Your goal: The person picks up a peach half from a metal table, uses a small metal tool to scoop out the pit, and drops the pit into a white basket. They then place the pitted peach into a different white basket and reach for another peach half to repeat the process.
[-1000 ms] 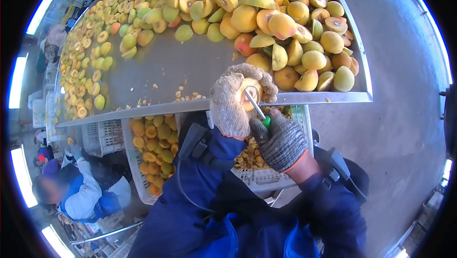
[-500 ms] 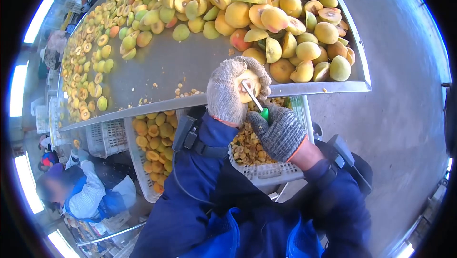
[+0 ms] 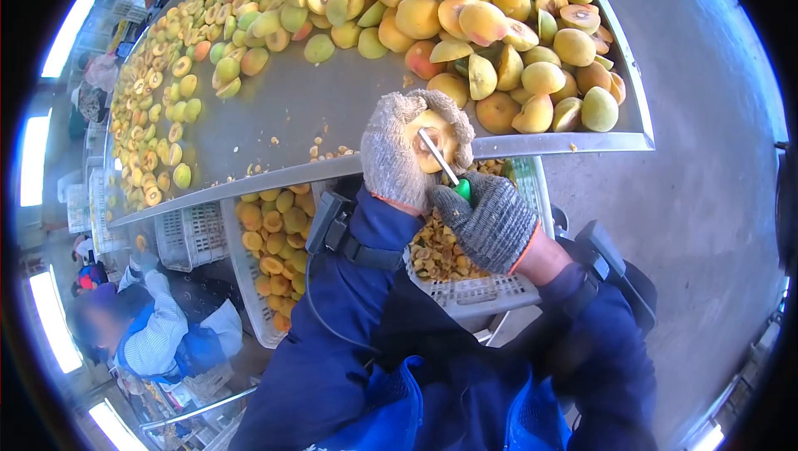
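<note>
My left hand (image 3: 389,152), in a pale, worn knit glove, is wrapped round a peach half (image 3: 446,139) with its cut face turned up. My right hand (image 3: 490,222), in a dark grey knit glove, grips a green-handled pitting knife (image 3: 440,156). The narrow metal blade lies across the middle of the cut face, at the brownish pit area. Both hands are over the near edge of the metal table (image 3: 324,114). Beneath them is a white crate (image 3: 496,291) holding brownish-yellow scraps (image 3: 445,256).
Halved peaches (image 3: 499,44) are heaped on the table, whose raised metal rim (image 3: 565,143) runs along the near side. A second crate of peach halves (image 3: 274,239) stands below, left of my left forearm. A co-worker (image 3: 158,326) sits at the lower left.
The blade has shifted slightly on the peach half, and the cut face is tilted a little more into view. Both hands keep their hold; the whole view has shifted slightly.
</note>
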`<state>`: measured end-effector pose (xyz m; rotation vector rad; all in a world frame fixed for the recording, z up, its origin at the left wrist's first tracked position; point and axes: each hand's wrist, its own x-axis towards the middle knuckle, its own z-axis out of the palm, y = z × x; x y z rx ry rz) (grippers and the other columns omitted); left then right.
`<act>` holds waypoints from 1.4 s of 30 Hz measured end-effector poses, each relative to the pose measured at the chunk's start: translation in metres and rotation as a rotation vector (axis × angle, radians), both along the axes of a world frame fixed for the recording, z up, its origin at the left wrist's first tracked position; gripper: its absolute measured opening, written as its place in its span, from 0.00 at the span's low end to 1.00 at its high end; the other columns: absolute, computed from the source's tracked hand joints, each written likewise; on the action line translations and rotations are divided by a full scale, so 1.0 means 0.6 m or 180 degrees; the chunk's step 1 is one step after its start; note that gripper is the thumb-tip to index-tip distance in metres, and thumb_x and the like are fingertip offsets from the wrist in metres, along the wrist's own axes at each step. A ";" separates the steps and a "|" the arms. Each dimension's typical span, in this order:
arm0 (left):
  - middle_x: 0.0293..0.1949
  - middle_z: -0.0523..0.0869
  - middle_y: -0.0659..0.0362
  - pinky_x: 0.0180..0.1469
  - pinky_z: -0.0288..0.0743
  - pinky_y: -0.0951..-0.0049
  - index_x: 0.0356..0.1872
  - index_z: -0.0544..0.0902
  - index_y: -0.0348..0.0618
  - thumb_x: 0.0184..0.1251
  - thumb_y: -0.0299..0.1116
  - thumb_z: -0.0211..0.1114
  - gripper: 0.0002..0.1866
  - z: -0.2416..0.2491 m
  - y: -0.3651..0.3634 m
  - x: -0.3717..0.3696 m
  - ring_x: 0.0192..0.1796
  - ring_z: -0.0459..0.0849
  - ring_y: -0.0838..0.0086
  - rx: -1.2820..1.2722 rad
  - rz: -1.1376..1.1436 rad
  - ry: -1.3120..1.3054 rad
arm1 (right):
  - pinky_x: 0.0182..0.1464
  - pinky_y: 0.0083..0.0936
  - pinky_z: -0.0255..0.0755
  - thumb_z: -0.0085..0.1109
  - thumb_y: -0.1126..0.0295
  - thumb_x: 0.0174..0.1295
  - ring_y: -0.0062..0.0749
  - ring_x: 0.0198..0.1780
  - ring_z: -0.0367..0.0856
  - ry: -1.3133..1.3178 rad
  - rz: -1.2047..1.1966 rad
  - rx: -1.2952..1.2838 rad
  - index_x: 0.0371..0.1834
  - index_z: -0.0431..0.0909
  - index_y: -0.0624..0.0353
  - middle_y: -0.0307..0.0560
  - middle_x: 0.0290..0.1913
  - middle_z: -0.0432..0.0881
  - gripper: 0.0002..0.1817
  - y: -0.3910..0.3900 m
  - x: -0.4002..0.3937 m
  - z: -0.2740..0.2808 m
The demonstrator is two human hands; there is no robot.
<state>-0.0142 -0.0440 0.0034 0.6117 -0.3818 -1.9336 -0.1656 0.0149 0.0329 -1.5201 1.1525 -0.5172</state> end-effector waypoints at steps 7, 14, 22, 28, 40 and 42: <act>0.32 0.84 0.44 0.30 0.80 0.62 0.40 0.81 0.35 0.70 0.49 0.50 0.23 0.011 0.015 -0.014 0.28 0.83 0.57 -0.0127 0.0530 -0.0474 | 0.32 0.40 0.72 0.51 0.62 0.74 0.52 0.29 0.79 0.0199 0.0627 -0.1425 0.42 0.81 0.63 0.57 0.28 0.80 0.15 0.001 -0.016 -0.026; 0.34 0.85 0.46 0.29 0.80 0.66 0.42 0.80 0.34 0.73 0.47 0.53 0.21 0.038 0.012 -0.007 0.28 0.84 0.60 -0.0054 -0.0264 -0.0462 | 0.22 0.28 0.66 0.55 0.53 0.73 0.27 0.18 0.72 -0.1072 0.0289 -0.0011 0.32 0.80 0.59 0.41 0.19 0.75 0.20 0.028 -0.011 -0.033; 0.37 0.84 0.49 0.39 0.82 0.66 0.41 0.78 0.36 0.74 0.45 0.53 0.19 0.006 0.015 0.004 0.37 0.85 0.62 -0.0856 0.0333 0.0068 | 0.29 0.29 0.70 0.60 0.56 0.70 0.26 0.22 0.71 -0.1043 0.0166 0.0688 0.31 0.78 0.58 0.40 0.18 0.74 0.16 0.040 -0.002 -0.011; 0.33 0.83 0.45 0.43 0.78 0.55 0.35 0.79 0.32 0.69 0.55 0.52 0.29 0.026 0.009 0.036 0.37 0.83 0.49 -0.0300 0.0857 -0.0282 | 0.32 0.34 0.73 0.66 0.62 0.65 0.42 0.24 0.76 -0.0294 0.0989 -0.0005 0.37 0.81 0.60 0.52 0.22 0.79 0.12 0.082 -0.052 -0.049; 0.45 0.89 0.54 0.53 0.78 0.71 0.48 0.86 0.40 0.68 0.36 0.67 0.13 0.161 0.034 0.282 0.48 0.87 0.70 -0.0926 0.0221 -0.6236 | 0.35 0.36 0.75 0.66 0.60 0.66 0.41 0.29 0.83 -0.0909 -0.0852 0.0541 0.40 0.82 0.65 0.55 0.27 0.83 0.16 0.039 -0.068 0.009; 0.53 0.88 0.53 0.57 0.77 0.69 0.56 0.83 0.41 0.67 0.40 0.68 0.20 0.104 -0.067 0.255 0.53 0.86 0.69 -0.1120 0.0833 -0.5862 | 0.35 0.37 0.75 0.66 0.59 0.66 0.42 0.29 0.82 -0.0717 -0.0713 0.0322 0.39 0.82 0.64 0.55 0.26 0.83 0.16 0.035 -0.062 0.018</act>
